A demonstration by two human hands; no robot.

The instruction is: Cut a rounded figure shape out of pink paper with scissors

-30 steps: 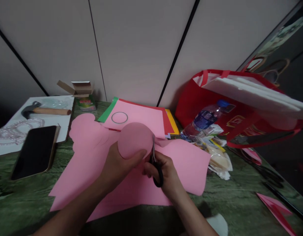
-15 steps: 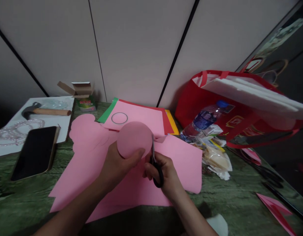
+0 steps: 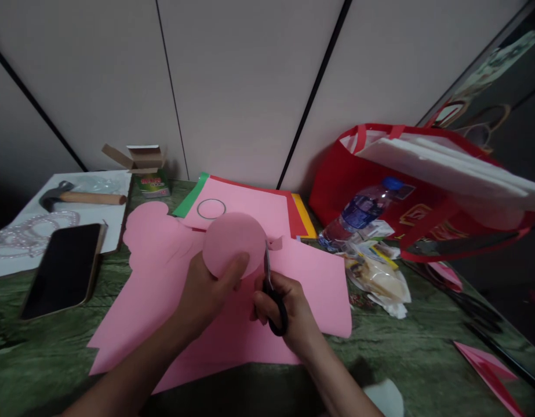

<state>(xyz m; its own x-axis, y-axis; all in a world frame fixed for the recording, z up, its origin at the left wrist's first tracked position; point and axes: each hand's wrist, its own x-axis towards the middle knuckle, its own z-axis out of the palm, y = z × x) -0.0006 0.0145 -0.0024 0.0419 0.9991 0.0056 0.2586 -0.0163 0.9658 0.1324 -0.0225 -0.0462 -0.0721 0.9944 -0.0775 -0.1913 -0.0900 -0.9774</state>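
Note:
A pink paper circle is pinched in my left hand, thumb on top and fingers mostly hidden beneath. My right hand grips black-handled scissors, whose blades point away from me along the circle's right edge. A small curled offcut sits just beyond the blade tips. Under both hands spread large pink paper sheets. Several round pink cut-outs lie to the left of the hands.
Stacked coloured sheets with a thin ring lie behind. At left are a phone, a hammer, a bead string and an opened box. At right stand a water bottle and a red bag, near wrapped food.
The paper circle and my left hand have shifted slightly left, and my left thumb has drawn in. The pink sheet at the right has moved a little left.

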